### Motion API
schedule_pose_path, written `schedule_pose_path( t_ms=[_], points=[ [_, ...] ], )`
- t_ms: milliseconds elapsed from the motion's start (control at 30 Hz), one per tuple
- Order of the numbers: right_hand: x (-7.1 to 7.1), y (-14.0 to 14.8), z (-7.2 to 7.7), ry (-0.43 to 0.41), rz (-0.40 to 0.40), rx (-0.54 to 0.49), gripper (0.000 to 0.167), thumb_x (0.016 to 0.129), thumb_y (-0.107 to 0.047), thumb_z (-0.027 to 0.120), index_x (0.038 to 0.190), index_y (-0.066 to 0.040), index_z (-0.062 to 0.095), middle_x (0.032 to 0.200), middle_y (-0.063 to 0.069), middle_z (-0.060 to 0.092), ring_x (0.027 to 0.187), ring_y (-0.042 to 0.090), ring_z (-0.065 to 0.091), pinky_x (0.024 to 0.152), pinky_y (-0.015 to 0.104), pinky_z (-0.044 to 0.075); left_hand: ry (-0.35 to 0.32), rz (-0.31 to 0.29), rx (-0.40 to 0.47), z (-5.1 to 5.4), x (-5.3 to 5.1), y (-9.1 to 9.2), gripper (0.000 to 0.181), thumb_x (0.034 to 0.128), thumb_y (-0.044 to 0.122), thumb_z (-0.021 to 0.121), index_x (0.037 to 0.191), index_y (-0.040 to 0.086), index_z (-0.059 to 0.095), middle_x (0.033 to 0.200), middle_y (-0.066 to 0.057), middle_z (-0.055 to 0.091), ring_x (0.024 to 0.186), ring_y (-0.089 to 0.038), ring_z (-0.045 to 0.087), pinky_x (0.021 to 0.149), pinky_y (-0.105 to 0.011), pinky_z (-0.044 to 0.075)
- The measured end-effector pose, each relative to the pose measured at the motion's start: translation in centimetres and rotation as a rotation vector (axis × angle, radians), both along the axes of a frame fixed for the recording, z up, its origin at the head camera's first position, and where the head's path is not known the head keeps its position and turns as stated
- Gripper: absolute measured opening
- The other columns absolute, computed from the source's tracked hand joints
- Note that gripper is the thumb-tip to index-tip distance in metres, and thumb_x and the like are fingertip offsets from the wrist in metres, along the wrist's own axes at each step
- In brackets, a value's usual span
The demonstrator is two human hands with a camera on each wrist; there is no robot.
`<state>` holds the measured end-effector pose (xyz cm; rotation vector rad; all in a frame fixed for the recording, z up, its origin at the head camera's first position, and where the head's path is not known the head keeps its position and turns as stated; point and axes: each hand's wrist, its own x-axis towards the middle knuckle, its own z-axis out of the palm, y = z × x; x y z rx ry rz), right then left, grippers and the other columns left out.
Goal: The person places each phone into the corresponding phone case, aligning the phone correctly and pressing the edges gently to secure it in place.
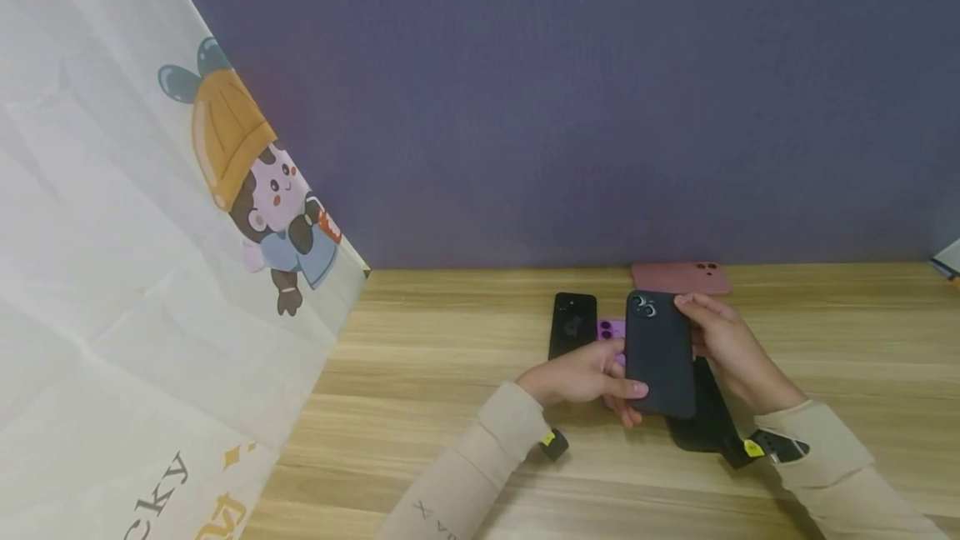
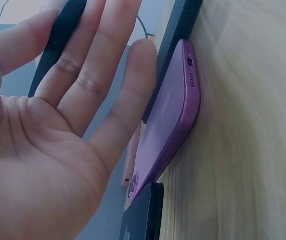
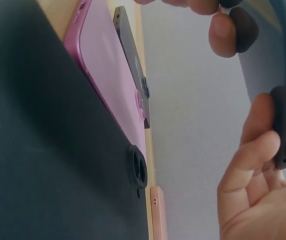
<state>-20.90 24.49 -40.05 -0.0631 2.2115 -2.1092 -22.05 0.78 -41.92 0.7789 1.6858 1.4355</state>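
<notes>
A dark phone (image 1: 660,361) is held above the table between both hands, its back and two camera lenses facing the head camera. My left hand (image 1: 577,375) grips its lower left edge, thumb across the back. At the upper right corner, my right hand (image 1: 738,352) pinches the phone, with its thumb at the top. Only a slim dark edge (image 2: 57,45) of this phone shows in the left wrist view, beyond the fingers. Beneath lie a purple phone (image 2: 168,110), partly covered by the left hand in the head view, and a black phone (image 1: 701,411) near the right hand.
Another black phone (image 1: 573,325) lies left of the purple one. Against the purple-grey wall panel (image 1: 570,107) is a pink phone (image 1: 678,277). The wooden table (image 1: 420,407) meets a white printed sheet (image 1: 90,273) along its left side.
</notes>
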Motion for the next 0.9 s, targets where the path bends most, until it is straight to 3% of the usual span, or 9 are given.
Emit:
schedule_pose_path(
  t_ms=[133,200,433,733,900],
  points=[
    [-0.16,0.03,-0.07,-0.004,0.027,-0.035,0.026,0.109,-0.036,0.049,0.088,-0.024,0.061,0.076,-0.013,0.060,0.068,0.004,0.063,0.061,0.024,0.052,0.005,-0.004,-0.006,0.04,0.05,0.00,0.080,0.1015,0.006,0.061,0.161,0.000,0.007,0.087,-0.031,0.073,0.064,-0.019,0.074,0.079,-0.038,0.064],
    [-0.21,-0.01,-0.14,-0.003,0.037,-0.048,0.028,0.109,-0.036,0.049,0.087,-0.023,0.060,0.075,-0.013,0.060,0.067,0.004,0.063,0.060,0.024,0.051,0.007,-0.006,-0.008,0.02,0.03,0.01,0.083,0.1015,0.006,0.061,0.161,-0.001,0.004,0.087,-0.031,0.073,0.065,-0.020,0.075,0.079,-0.037,0.064],
    [-0.24,0.04,-0.15,0.004,0.061,-0.057,0.030,0.109,-0.034,0.048,0.085,-0.022,0.060,0.076,-0.012,0.061,0.067,0.006,0.062,0.059,0.024,0.050,0.017,-0.024,0.002,-0.15,-0.23,-0.01,0.049,0.1013,0.007,0.062,0.143,0.008,0.037,0.087,-0.030,0.074,0.066,-0.016,0.075,0.080,-0.040,0.063],
    [-0.27,0.24,-0.21,-0.012,0.066,-0.107,0.031,0.110,-0.028,0.046,0.084,-0.022,0.062,0.075,-0.011,0.063,0.066,0.007,0.063,0.056,0.024,0.049,0.004,-0.030,-0.007,-0.20,-0.18,-0.05,0.067,0.1012,0.006,0.062,0.156,0.005,0.024,0.089,-0.030,0.074,0.067,-0.016,0.075,0.081,-0.035,0.063],
    [-0.25,0.17,-0.12,-0.006,0.079,-0.098,0.032,0.110,-0.029,0.046,0.084,-0.021,0.061,0.075,-0.011,0.063,0.067,0.007,0.064,0.058,0.024,0.051,0.008,-0.028,-0.002,-0.25,-0.27,-0.08,0.055,0.1010,0.006,0.062,0.149,0.011,0.036,0.089,-0.028,0.074,0.067,-0.016,0.075,0.081,-0.035,0.063]
  ],
)
